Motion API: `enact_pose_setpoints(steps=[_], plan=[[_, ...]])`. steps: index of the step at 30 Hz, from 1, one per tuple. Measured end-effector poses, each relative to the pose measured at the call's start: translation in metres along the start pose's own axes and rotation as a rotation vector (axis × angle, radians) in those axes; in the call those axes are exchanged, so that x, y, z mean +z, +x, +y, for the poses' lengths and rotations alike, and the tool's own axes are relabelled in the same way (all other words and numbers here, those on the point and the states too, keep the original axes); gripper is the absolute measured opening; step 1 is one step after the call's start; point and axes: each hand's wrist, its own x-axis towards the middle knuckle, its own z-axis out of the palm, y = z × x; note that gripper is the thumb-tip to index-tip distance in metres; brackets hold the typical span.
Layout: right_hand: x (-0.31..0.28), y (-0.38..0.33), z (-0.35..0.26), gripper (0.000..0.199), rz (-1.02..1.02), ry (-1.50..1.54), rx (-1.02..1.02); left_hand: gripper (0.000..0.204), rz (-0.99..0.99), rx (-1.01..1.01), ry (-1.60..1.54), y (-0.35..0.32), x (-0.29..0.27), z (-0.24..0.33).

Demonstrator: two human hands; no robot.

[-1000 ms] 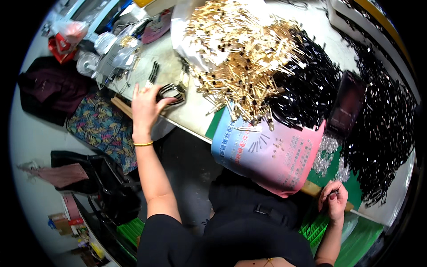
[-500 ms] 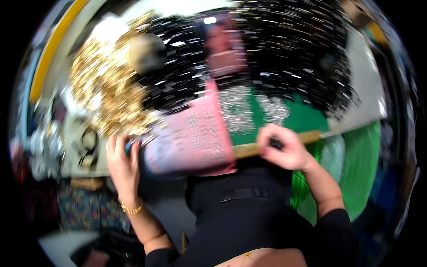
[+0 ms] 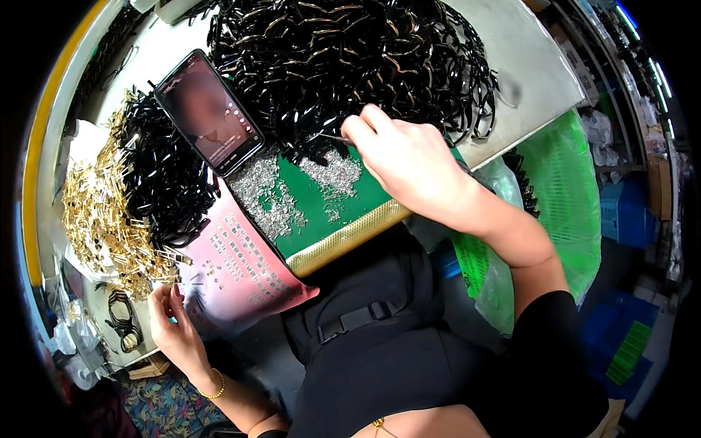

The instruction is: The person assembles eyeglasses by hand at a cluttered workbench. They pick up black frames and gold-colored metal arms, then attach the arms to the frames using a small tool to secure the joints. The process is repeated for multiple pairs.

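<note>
My right hand is closed round a thin tool with a slender metal shaft. Its shaft points left, over the near edge of a heap of glossy black curved pieces, some edged in gold. Just below it, small silver metal bits lie on a green mat. At the lower left, my left hand has its thumb and fingertips together beside a pile of thin gold-coloured metal pieces. What sits between those fingertips is too small to make out.
A phone with a lit screen leans near black strips. A pink printed sheet hangs over the table edge, beside a gold-coloured strip. Black looped parts lie at left. At right stands a green plastic-lined basket.
My right hand has moved up and left, from the mat's front edge to the black heap. My left hand is lower, still by the gold pieces. The view has turned and sharpened.
</note>
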Motion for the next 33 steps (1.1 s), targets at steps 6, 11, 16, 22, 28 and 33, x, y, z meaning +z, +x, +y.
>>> enact_pose_setpoints(steps=[6,11,16,22,28,33], plan=[[-0.001,-0.007,0.013,0.024,-0.051,-0.056,0.025,0.013,-0.045,0.293,0.067,-0.002,0.009,0.037],[-0.038,-0.015,0.014,0.017,-0.179,-0.013,0.181,0.012,-0.067,0.303,-0.267,0.009,0.050,0.059],[-0.065,-0.022,-0.030,0.014,-0.330,0.821,0.355,0.021,-0.605,0.097,-0.971,-0.026,0.061,0.093],[-0.048,-0.026,-0.059,0.014,-0.364,0.942,0.308,0.031,-0.715,-0.165,-1.148,-0.046,0.068,0.102],[-0.052,-0.014,-0.051,0.020,-0.471,0.819,0.042,0.035,-0.742,0.151,-0.884,-0.028,0.058,0.095],[-0.047,-0.014,-0.054,0.017,-0.579,0.725,-0.193,0.048,-0.727,0.525,-0.527,-0.027,0.058,0.089]])
